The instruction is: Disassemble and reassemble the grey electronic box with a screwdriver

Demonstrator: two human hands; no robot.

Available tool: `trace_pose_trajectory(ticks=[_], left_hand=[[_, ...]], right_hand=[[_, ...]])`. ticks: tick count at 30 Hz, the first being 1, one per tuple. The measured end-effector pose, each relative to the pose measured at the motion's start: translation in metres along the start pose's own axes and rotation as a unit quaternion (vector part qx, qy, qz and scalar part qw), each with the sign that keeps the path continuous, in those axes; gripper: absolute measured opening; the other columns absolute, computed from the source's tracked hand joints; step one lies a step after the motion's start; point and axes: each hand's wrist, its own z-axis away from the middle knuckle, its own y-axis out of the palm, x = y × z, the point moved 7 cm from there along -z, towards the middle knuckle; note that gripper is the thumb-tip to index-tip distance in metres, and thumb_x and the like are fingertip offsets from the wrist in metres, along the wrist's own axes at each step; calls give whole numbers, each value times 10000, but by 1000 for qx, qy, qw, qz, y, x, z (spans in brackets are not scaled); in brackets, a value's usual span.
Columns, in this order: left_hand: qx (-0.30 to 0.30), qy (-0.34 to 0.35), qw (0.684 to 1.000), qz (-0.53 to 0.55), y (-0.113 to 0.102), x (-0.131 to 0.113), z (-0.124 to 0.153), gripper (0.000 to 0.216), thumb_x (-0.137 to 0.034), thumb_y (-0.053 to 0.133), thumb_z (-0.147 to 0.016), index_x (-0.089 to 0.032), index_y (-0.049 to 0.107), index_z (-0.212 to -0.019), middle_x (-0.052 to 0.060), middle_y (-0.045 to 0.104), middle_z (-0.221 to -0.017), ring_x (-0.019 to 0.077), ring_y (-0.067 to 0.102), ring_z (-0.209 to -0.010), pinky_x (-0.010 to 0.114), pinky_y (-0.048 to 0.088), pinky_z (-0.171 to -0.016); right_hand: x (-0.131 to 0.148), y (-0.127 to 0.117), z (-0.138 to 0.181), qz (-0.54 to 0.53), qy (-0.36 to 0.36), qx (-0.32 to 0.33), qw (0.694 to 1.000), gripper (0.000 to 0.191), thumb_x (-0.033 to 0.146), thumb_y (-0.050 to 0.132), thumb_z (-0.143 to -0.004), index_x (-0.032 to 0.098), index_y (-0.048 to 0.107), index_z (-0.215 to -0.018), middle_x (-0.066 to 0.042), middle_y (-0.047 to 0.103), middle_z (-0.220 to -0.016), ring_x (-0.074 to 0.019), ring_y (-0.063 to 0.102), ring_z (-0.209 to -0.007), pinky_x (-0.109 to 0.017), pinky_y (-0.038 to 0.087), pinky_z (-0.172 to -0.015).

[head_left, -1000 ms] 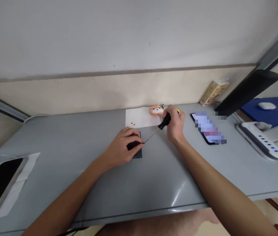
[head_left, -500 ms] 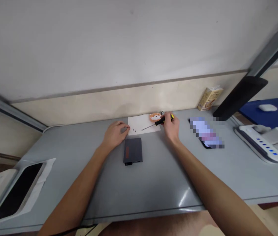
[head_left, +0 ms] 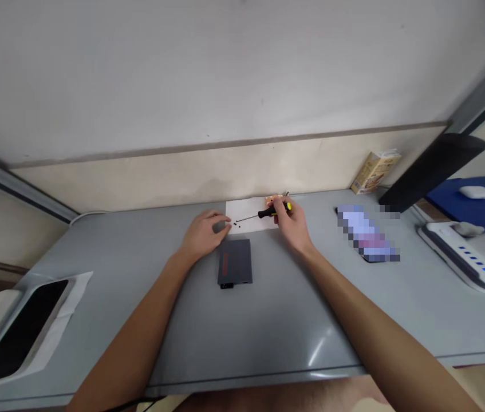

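Note:
My right hand (head_left: 290, 224) grips a small screwdriver (head_left: 268, 213) with a black and yellow handle. Its thin tip points left over a white paper sheet (head_left: 251, 228) near some tiny dark screws (head_left: 236, 224). My left hand (head_left: 205, 233) rests at the paper's left edge, fingers curled together close to the screws; what they pinch, if anything, is too small to make out. A dark flat rectangular device (head_left: 234, 263) lies on the grey table (head_left: 268, 320) just in front of both hands, touched by neither. An orange animal-shaped item (head_left: 271, 199) sits behind the screwdriver, partly hidden.
A phone (head_left: 366, 237) lies to the right. Further right stand a white device with blue lights (head_left: 465, 246) and a black monitor arm (head_left: 433, 166). A yellowish carton (head_left: 373, 169) leans by the wall. At the far left lies a dark-screened device on white wrapping (head_left: 14, 332).
Both hands left the dark device and moved back to the white paper. The screwdriver tip swung from the device's edge to the screws on the paper. The device now lies uncovered.

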Motion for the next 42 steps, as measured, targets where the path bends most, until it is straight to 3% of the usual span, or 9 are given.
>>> trace_pose_trajectory(ticks=[4, 10, 16, 25, 32, 39, 42], left_hand=[[-14, 4, 999, 36, 1, -3, 3, 259, -427, 612, -970, -253, 749, -1104, 69, 697, -1148, 254, 633, -1111, 456, 485, -1035], [-32, -11, 994, 102, 1, -1, 2, 235, -419, 620, -960, -241, 772, -977, 55, 706, -1058, 227, 649, -1047, 400, 527, -953], [-13, -7, 998, 63, 1, -1, 3, 258, -413, 592, -979, -237, 779, -995, 60, 709, -1075, 235, 644, -1061, 421, 514, -993], [13, 10, 999, 47, 5, -2, 3, 279, -407, 556, -1003, -246, 766, -1090, 65, 696, -1127, 234, 632, -1078, 421, 506, -996], [25, 31, 998, 49, 8, -4, 4, 321, -404, 495, -1032, -248, 762, -1118, 72, 675, -1142, 230, 630, -1076, 403, 510, -976], [20, 35, 998, 44, 6, -6, 5, 336, -403, 478, -1043, -258, 711, -1238, 75, 641, -1199, 231, 614, -1129, 413, 485, -1032], [10, 25, 998, 53, 7, -7, 4, 314, -421, 515, -1032, -258, 719, -1207, 63, 646, -1188, 228, 617, -1126, 405, 486, -1028]], right_hand=[[0, 4, 2, -11, 0, 13, 1000, 450, 623, 512, -946, 211, 668, -849, -48, 676, -981, -125, 543, -711, -257, 444, -634], [2, 6, 3, -25, 13, 31, 999, 426, 607, 534, -944, 213, 667, -855, -23, 636, -885, -101, 495, -620, -249, 406, -577], [-4, 0, 0, -31, 25, 5, 999, 450, 632, 516, -940, 209, 656, -877, -46, 698, -1008, -106, 490, -633, -256, 399, -577], [0, 6, 5, 51, 1, 27, 998, 455, 612, 501, -958, 200, 658, -847, -14, 632, -787, -137, 525, -677, -279, 407, -669], [-1, 3, 3, 52, -4, 13, 999, 448, 591, 481, -979, 194, 662, -872, -32, 652, -888, -131, 516, -695, -284, 406, -692], [-1, 1, 2, 38, 0, 8, 999, 442, 601, 498, -969, 201, 657, -869, -24, 651, -860, -116, 485, -626, -283, 406, -641], [0, 2, 3, 17, 3, 4, 1000, 444, 614, 514, -957, 206, 653, -854, -23, 652, -864, -109, 480, -610, -274, 404, -613]])
